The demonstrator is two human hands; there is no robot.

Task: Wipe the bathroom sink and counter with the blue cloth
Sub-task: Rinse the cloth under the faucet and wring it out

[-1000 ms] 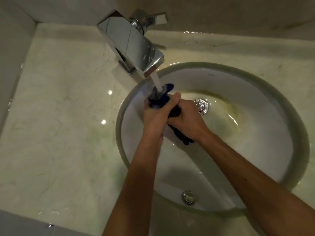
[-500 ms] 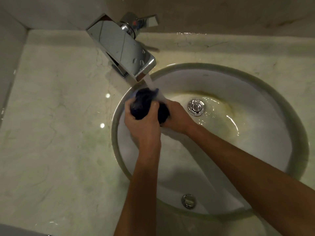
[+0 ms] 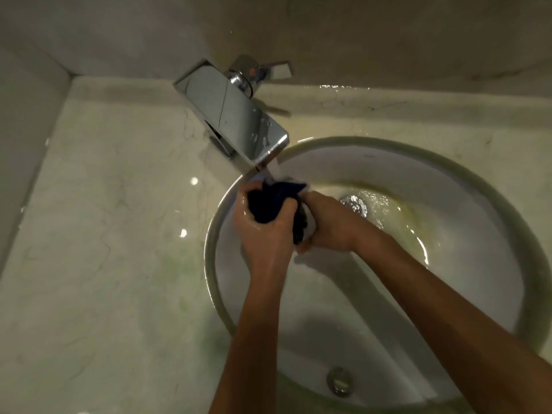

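Observation:
A bunched dark blue cloth (image 3: 270, 201) hangs over the left part of the round white sink (image 3: 466, 186), just under the faucet's stream. My left hand (image 3: 265, 237) grips the cloth from the left, fingers curled round it. My right hand (image 3: 328, 225) grips the cloth's right side, with a dark fold squeezed between the two hands. Water runs onto the cloth and pools round the drain (image 3: 354, 203). The pale marble counter (image 3: 113, 234) surrounds the sink.
A square chrome faucet (image 3: 233, 115) with a lever handle (image 3: 263, 71) juts over the sink's back left rim. An overflow hole (image 3: 339, 380) sits in the near sink wall. Walls close off the counter at the left and back. Wet patches glint on the counter.
The view has shifted, so faucet and sink sit lower right in frame. The cloth stays under the stream while both hands keep working it; it is more bunched than a second ago.

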